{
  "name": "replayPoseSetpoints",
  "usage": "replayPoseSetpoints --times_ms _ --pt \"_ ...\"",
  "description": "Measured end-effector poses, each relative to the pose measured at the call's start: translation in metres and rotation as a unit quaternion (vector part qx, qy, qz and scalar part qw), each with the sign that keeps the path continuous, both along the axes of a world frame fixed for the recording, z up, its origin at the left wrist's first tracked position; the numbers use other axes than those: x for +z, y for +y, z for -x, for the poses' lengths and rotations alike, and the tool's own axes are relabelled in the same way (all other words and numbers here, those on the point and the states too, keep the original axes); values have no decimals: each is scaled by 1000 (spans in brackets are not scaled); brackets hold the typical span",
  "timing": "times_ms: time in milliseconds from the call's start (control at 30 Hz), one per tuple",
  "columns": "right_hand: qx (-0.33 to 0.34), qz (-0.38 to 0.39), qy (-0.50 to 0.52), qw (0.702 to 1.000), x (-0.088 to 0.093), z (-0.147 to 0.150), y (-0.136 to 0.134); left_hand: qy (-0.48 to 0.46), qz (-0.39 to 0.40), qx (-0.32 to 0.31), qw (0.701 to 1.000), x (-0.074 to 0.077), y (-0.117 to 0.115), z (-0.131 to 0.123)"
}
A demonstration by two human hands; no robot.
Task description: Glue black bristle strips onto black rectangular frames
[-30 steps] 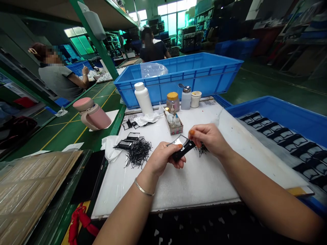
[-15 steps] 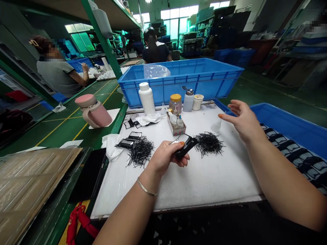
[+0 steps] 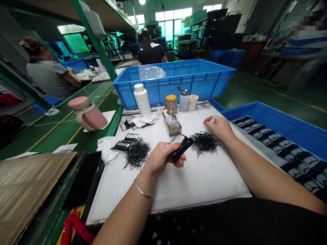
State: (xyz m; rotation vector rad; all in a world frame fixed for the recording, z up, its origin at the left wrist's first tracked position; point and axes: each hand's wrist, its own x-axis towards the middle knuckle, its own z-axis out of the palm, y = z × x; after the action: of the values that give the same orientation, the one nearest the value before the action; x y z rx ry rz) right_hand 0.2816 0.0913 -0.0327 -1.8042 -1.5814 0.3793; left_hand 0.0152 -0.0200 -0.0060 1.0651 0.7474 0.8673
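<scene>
This is a factory assembly floor. In front of the big blue crate [image 3: 178, 81] a white work mat [image 3: 199, 183] carries heaps of thin black pins [image 3: 204, 143]. Behind the crate a worker [image 3: 150, 52] sits among stock shelves [image 3: 189, 41]. To its right stands a bin [image 3: 281, 117] of identical black parts, and to its left another worker [image 3: 48, 76] sits at a green-framed bench [image 3: 94, 41].

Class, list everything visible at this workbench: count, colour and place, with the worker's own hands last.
black part: one, black, in left hand
wire piles: two, black, on pad
pad: one, white, bench top
crates: two, blue, behind and right of pad
bottle: one, white, pad's far edge
jar: one, yellow lid, beside bottle
mug: one, pink, green bench left
co-workers: two, background left and centre
left hand: one, gripping black part
right hand: one, beside right wire pile
</scene>
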Motion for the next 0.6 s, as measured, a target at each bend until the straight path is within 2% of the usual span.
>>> replayPoseSetpoints --times_ms 67,133,200,433,500,600 --pt "26 -13 108 994 5 6 -6 -7 -1 -1 1000 0 0 1" --pt "76 -24 239 968 13 12 -14 -11 0 2 1000 -1 1 1" --pt "121 -33 310 942 27 19 -23 -13 3 5 1000 -3 2 2" --pt "279 -32 357 891 84 41 -62 -30 10 2 1000 -4 4 4" --pt "299 -47 387 871 90 48 -70 -34 11 4 999 -4 5 5" --pt "303 -92 432 845 86 60 -77 -45 21 4 999 -5 7 6"
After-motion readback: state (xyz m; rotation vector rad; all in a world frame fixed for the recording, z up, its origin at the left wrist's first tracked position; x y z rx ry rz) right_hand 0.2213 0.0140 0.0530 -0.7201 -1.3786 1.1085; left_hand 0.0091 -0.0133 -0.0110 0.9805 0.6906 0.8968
